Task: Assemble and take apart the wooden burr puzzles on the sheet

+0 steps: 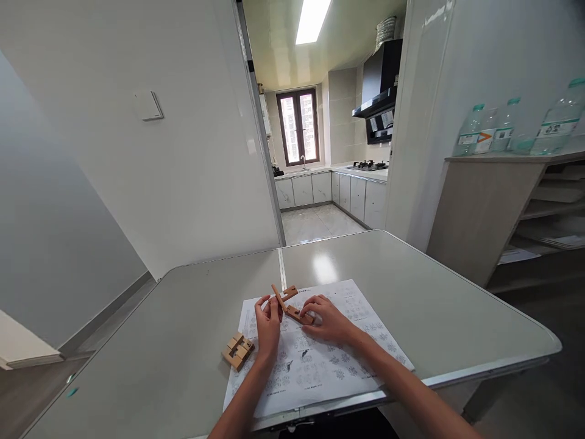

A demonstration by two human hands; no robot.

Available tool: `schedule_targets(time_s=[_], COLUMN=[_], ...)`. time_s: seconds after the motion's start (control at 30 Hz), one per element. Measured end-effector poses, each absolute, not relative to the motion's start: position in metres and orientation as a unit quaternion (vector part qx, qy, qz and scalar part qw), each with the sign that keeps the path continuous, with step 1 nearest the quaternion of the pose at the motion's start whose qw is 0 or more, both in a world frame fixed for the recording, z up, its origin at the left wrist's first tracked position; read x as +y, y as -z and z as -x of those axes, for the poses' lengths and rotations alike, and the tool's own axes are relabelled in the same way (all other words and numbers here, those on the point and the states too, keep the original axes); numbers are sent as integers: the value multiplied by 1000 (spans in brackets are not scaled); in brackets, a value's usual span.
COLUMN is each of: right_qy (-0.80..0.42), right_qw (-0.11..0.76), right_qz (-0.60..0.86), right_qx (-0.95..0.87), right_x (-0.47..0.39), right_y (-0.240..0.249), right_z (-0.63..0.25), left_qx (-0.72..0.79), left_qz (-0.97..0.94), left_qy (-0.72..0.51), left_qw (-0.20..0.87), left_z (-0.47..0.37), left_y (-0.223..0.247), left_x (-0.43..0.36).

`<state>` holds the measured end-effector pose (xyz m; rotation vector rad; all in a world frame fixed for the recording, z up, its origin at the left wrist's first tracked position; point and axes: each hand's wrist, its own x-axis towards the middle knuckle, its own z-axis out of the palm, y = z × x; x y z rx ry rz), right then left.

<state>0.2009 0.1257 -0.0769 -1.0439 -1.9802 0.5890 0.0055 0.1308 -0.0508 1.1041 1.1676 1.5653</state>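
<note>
My left hand [269,323] is closed, its fingers pinching a slim wooden stick [276,294] that slants up past the fingertips. Just beyond those fingers is a notched wooden piece [290,293]; whether the hand also touches it is hard to tell. To the right, my right hand [325,318] has its fingers closed on the right end of another notched wooden bar [295,313], low over the paper. The bar's left end meets or nearly meets the stick. Left of my left wrist, a blocky wooden puzzle [238,351] of interlocked pieces sits on the table.
Printed sheets [315,381] with small diagrams lie under my hands on the pale table [192,329]. Plastic bottles [505,125] stand on a wooden shelf unit [491,201] at right. A doorway ahead opens onto a kitchen. A small green object [72,392] lies at far left.
</note>
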Motion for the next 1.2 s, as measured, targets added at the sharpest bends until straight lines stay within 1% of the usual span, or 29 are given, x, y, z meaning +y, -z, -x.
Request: schedule_targets(time_s=[0.37, 0.57, 0.77, 1.03, 1.2], right_qy=[-196, -202, -217, -281, -396], right_qw=[420, 434, 446, 513, 543], right_qz=[484, 511, 507, 491, 439], right_qx=[-743, -714, -705, -645, -596], right_x=[134, 138, 141, 139, 139], right_y=[84, 91, 94, 88, 75], right_z=[-203, -206, -205, -207, -211], left_qx=[467, 453, 432, 409, 392], left_qz=[-433, -443, -471, -516, -544], left_qy=[-631, -621, -598, -555, -521], left_qw=[443, 460, 483, 508, 528], left_z=[-6, -7, -9, -9, -10], left_y=[51, 49, 47, 46, 46], left_x=[130, 129, 127, 124, 123])
